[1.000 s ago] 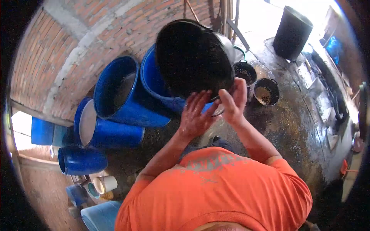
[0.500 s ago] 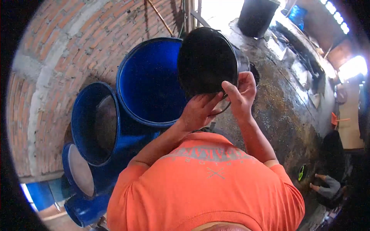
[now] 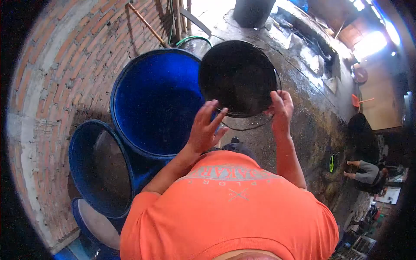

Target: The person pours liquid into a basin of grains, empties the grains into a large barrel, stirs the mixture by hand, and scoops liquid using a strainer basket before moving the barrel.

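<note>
A black bucket (image 3: 238, 78) with a thin wire handle (image 3: 253, 128) is in front of me, its dark mouth turned up toward the camera. My right hand (image 3: 281, 110) grips the bucket at the right side of its rim. At the lower left of the rim is my left hand (image 3: 206, 130), fingers spread, with the fingertips close to the edge; whether they touch it I cannot tell. Just left of the bucket stands a large blue drum (image 3: 158, 108) with its mouth open. The bucket's bottom and outer side are mostly hidden.
A second blue drum (image 3: 102, 169) and a third drum with pale contents (image 3: 97, 223) line the brick wall (image 3: 56, 130). A dark container (image 3: 253, 13) stands at the back on the wet floor (image 3: 303, 134). Another person (image 3: 366, 171) is low at the far right.
The bucket has tipped so its mouth faces up more. My left hand has come off the rim, its fingers now spread. The view has shifted, with the drums appearing lower.
</note>
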### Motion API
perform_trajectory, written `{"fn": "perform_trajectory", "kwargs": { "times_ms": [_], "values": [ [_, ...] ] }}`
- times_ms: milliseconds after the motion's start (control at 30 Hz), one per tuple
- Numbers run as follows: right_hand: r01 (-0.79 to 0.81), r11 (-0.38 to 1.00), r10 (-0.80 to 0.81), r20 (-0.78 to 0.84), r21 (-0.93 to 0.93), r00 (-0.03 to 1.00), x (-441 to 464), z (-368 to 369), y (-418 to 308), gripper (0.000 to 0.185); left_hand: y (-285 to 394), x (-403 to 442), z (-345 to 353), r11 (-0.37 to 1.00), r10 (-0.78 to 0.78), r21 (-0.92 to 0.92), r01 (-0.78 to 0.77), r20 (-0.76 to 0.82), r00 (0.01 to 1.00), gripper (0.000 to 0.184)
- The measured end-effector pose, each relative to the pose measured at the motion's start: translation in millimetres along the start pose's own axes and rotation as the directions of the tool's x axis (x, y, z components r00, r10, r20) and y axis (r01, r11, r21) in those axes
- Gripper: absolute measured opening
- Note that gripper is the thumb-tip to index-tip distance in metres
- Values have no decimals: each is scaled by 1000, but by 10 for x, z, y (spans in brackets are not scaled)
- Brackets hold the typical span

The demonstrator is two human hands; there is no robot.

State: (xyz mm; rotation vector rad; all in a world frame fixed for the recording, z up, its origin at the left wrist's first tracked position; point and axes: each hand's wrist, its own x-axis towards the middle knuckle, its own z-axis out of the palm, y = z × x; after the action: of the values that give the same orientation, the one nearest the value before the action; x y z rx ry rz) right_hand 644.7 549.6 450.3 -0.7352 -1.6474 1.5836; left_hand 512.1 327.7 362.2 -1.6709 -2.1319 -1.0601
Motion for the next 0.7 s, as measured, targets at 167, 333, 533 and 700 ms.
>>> {"fn": "perform_trajectory", "kwargs": {
  "times_ms": [167, 333, 533, 700],
  "values": [
    [-289, 936, 340, -302, 202, 891, 326, -646, 582, 31, -235, -146, 334, 923, -383, 90, 374, 137, 914, 91],
    [-705, 672, 738, -286, 227, 611, 876, -1100, 1766, 32, -357, -460, 735, 586, -755, 249, 771, 514, 408, 89],
    [-947, 313, 908, -318, 79, 273, 1213, -1115, 4322, 24, 12, -120, 1129, 529, -836, 445, 722, 132, 532, 67],
    [-968, 116, 902, -384, -221, 196, 1495, -941, 6207, 16, -63, -242, 1248, 363, -925, 561, 744, 122, 360, 79]
  ]
}}
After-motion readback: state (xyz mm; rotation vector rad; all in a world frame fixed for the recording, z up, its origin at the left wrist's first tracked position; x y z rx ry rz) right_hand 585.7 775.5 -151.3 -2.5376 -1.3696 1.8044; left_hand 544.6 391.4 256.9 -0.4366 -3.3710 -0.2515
